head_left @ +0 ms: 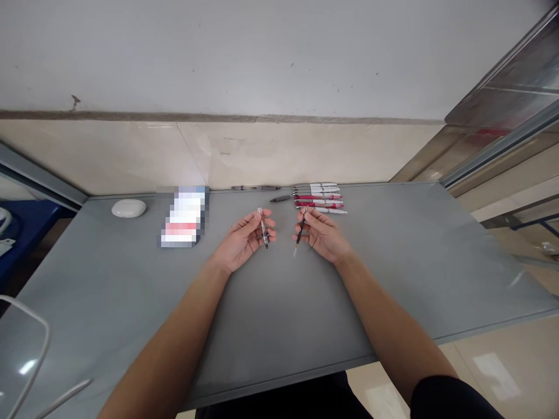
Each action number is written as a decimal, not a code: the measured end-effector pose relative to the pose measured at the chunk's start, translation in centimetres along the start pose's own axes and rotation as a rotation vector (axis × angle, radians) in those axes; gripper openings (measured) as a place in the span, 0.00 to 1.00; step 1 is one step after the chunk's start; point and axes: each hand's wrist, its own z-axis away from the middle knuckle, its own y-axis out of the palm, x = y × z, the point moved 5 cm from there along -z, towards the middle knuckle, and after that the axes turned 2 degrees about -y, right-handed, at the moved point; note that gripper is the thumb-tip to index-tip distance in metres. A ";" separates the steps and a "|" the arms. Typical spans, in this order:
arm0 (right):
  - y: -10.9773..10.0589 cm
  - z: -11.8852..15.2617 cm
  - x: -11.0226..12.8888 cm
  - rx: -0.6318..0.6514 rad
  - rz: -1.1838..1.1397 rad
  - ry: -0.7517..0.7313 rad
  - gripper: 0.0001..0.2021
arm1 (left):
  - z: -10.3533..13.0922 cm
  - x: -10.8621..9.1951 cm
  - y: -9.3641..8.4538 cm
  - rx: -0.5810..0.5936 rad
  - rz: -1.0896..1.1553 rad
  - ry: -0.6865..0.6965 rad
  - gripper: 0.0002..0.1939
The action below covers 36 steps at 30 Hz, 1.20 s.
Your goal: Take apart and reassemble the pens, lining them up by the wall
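Observation:
My left hand (pixel 247 235) pinches a clear pen barrel (pixel 264 230) with a dark end pointing down. In my right hand (pixel 322 231) is a thin black refill (pixel 300 231), its yellowish, clear end pointing down toward the table. The two hands are apart, above the middle of the grey table. A short dark grip piece (pixel 280 199) lies behind and between them. Beyond my right hand, several white, grey and red pens (pixel 321 189) lie side by side in a stack of rows. Another pen (pixel 255 188) lies along the wall edge.
On the grey table (pixel 279 326), a white oval case (pixel 128 208) sits at the far left, with a blurred phone-like object (pixel 183 216) to its right. A white cable (pixel 46 331) runs at the lower left. The wall (pixel 283 151) borders the table's back edge.

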 end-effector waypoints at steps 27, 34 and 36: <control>-0.5 0.0 0.1 -0.090 0.047 -0.050 0.10 | 0.0 0.1 0.0 -0.011 -0.058 0.011 0.10; 0.0 0.0 0.2 -0.094 0.066 -0.057 0.10 | 0.0 0.0 -0.1 -0.020 -0.040 0.015 0.10; 0.0 0.1 0.3 -0.099 0.077 -0.057 0.10 | -0.1 -0.1 -0.2 -0.029 -0.038 0.017 0.10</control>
